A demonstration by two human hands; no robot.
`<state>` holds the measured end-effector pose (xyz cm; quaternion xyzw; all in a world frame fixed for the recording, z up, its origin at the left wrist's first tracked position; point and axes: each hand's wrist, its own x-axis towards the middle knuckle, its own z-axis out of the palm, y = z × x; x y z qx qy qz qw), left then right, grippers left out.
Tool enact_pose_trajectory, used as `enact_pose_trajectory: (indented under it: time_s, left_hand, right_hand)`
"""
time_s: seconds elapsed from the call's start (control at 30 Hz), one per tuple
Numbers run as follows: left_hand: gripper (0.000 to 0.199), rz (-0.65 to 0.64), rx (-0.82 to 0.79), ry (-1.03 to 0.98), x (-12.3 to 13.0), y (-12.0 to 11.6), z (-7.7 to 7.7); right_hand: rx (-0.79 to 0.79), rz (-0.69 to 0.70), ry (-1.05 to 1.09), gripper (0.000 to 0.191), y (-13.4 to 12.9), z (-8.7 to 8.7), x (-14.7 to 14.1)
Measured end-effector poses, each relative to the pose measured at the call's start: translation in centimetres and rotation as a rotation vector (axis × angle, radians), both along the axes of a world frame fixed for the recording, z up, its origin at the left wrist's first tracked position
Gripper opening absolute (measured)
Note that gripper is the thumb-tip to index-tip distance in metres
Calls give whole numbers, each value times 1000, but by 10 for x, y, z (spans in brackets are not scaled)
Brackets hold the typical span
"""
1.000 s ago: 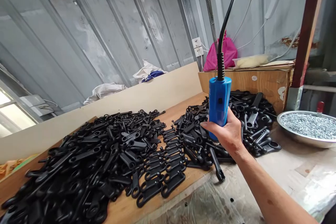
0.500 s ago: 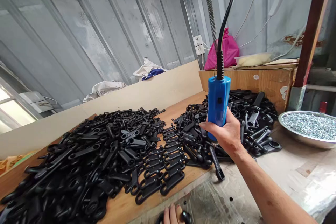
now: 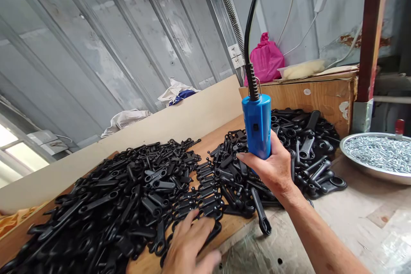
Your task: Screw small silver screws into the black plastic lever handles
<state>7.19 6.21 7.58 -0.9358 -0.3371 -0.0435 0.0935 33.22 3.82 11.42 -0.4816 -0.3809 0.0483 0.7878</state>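
Note:
My right hand [image 3: 272, 162] is wrapped round a blue electric screwdriver [image 3: 257, 124], held upright with its black cable rising from the top; its lower tip is hidden. My left hand [image 3: 191, 239], blurred by motion, reaches over the near end of the rows of black plastic arms [image 3: 205, 197], fingers spread. Each arm has a ring at one end. Whether the fingers touch the parts, I cannot tell. One loose black arm [image 3: 261, 214] lies just below the screwdriver, its ring end toward me.
A large heap of black arms [image 3: 105, 205] covers the left; another heap [image 3: 308, 150] lies behind my right hand. At right stands a metal bowl [image 3: 379, 173] of small screws. A coiled spring [image 3: 229, 4] hangs above. A wooden box [image 3: 324, 94] and pink bag [image 3: 266, 58] are behind.
My left hand has come up from the bottom edge to the rows, and the black part seen by it no longer shows. The screwdriver sits slightly further left in view.

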Motion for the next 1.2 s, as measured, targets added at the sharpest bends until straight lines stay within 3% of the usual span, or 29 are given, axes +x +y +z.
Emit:
enact_pose_trajectory:
  time_s: [0.13, 0.3, 0.5, 0.7, 0.9, 1.03, 1.2]
  left_hand:
    - [48, 46, -55, 34, 51, 38, 1]
    - [56, -36, -80, 71, 71, 63, -11]
    - [49, -95, -119, 57, 78, 61, -3]
    - [27, -158, -173, -78, 86, 41, -3]
    - [24, -173, -212, -258, 70, 3, 8]
    - [23, -122, -259, -362, 42, -19, 35]
    - [20, 31, -224, -443, -4, -36, 63]
  right_hand:
    - [-1, -7, -4, 49, 3, -2, 2]
    - [-3, 27, -16, 53, 5, -2, -3]
    - [5, 28, -38, 55, 5, -3, -6]
    - [38, 1, -71, 49, 6, -5, -5]
    - [45, -31, -119, 44, 8, -6, -8]
    - [22, -54, -128, 41, 7, -6, -10]
    - [-11, -41, -115, 39, 7, -6, -12]
